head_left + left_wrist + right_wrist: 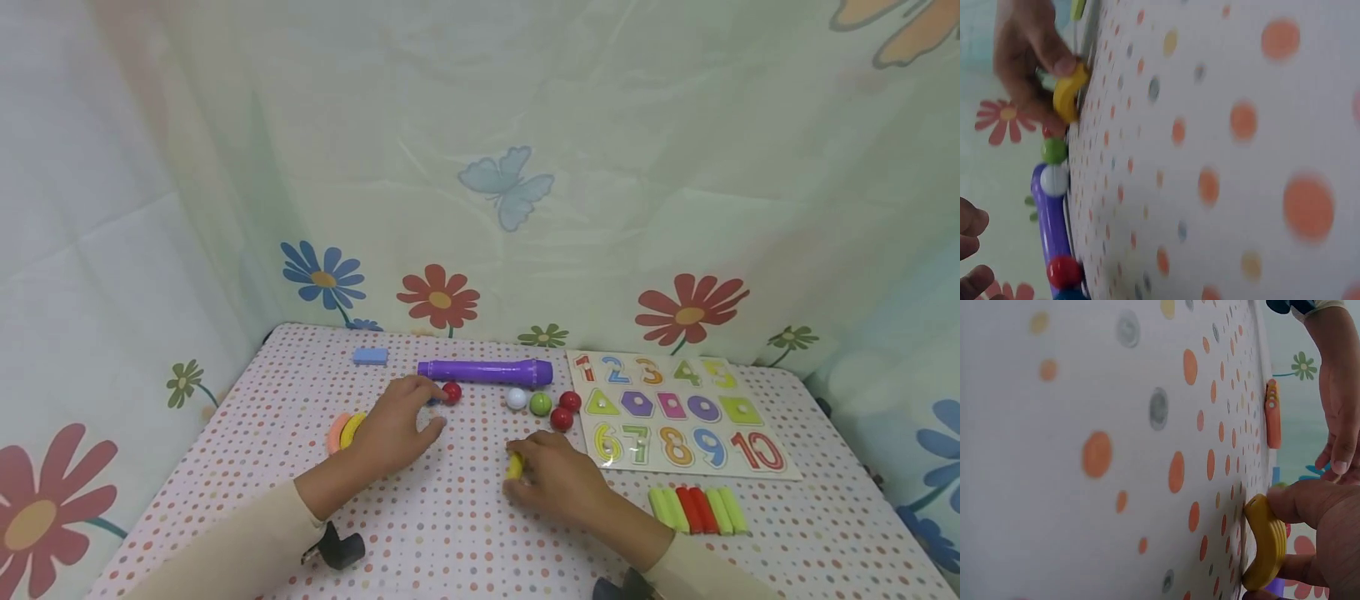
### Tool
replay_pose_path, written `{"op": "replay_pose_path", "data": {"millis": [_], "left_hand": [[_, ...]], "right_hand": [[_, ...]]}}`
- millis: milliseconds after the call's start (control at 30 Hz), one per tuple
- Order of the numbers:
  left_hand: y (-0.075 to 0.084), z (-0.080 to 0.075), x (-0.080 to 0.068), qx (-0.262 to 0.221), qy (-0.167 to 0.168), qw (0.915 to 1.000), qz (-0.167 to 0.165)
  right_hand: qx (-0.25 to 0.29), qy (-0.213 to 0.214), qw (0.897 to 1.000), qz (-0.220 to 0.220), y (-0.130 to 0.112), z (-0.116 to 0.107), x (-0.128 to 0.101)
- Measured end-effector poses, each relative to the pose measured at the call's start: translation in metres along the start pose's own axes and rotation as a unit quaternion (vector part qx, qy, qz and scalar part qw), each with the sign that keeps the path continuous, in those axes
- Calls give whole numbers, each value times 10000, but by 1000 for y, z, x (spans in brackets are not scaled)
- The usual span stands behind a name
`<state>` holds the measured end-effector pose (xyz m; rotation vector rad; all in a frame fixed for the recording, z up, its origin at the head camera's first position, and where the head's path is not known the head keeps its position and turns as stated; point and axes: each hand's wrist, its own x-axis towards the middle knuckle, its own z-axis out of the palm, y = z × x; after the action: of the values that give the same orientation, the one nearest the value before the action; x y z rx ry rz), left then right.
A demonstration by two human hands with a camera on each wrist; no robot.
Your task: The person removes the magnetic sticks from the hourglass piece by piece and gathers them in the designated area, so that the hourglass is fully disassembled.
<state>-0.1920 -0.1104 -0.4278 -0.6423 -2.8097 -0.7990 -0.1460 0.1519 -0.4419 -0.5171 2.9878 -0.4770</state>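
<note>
Floral curtain backdrop, dotted table (465,533). Right hand (558,479) mid-table, fingers curled, pinching a yellow curved piece (514,466) standing on edge on the table. Left hand (397,421) loosely curled, fingertips by a red ball (452,392); grip unclear. Purple tube (486,372) lies lengthwise along the far edge; white ball (516,398) and green ball (540,404) just before it. Number puzzle (675,412) toward the right edge.

**Camera placement**

The table (465,517) is viewed from above and in front by the head camera. Both wrist views are turned sideways and held close against the dotted cloth. The yellow curved piece (1067,94) (1264,542) is shared by all views.
</note>
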Motion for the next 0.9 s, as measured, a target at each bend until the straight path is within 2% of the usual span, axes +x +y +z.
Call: {"op": "replay_pose_path", "data": {"millis": [200,333,433,700,900], "left_hand": [[18,15,-7,163,-820,9948,588],[22,26,-5,404,-1360,9842,1063],[25,34,-3,556,-1663,9767,1240],[39,45,6,705,-2150,9623,1506],[42,51,14,820,-2232,9565,1688]], "right_hand": [[83,-204,9995,240,-2,3,4],[157,-239,9991,304,2,2,1],[199,-287,9989,308,7,-1,-3],[80,-553,9967,588,21,-6,-14],[-18,-624,9966,543,22,-6,-16]]}}
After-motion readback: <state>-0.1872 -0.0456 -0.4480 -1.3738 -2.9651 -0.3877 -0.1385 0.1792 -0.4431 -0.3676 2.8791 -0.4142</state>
